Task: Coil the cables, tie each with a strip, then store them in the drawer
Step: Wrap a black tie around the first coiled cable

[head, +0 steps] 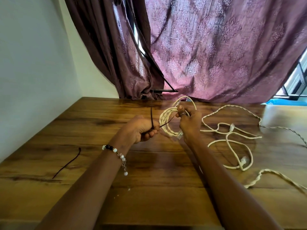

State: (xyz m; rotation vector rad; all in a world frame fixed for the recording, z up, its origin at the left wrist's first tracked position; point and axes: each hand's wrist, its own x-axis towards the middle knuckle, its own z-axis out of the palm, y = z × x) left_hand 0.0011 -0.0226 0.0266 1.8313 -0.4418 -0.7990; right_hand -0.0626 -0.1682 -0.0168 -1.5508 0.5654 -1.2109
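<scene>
R hand [188, 123] gripping 1 coiled cable [163, 121] above table [83, 130]; L hand [142, 130] pinching 1 dark strip [152, 118]. 1 spare strip [68, 163] lying left. 2 loose cables [232, 141] right, uncoiled.

Right hand [188, 123] grips a coiled cream cable [164, 121] above the wooden table [157, 188]. Left hand [141, 130] pinches a dark tie strip [152, 117] beside the coil. Loose cream cables [232, 138] lie right; a second dark strip [68, 163] lies left.
</scene>
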